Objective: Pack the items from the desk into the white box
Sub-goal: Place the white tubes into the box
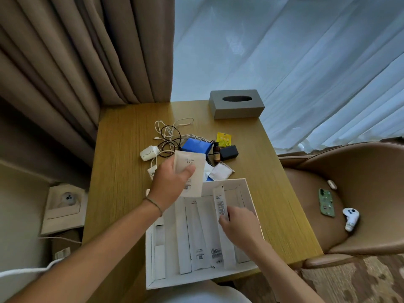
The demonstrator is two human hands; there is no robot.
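- My left hand grips one flat cream paper packet above the open white cardboard box.
- My right hand pinches one narrow white sachet inside the box, beside four flat strips.

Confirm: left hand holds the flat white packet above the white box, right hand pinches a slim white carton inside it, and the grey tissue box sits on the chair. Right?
Not quite. The head view shows the grey tissue box on the desk, at its far edge, not on the chair. The rest stands: left hand holds the flat white packet above the white box, right hand pinches a slim white carton inside it.
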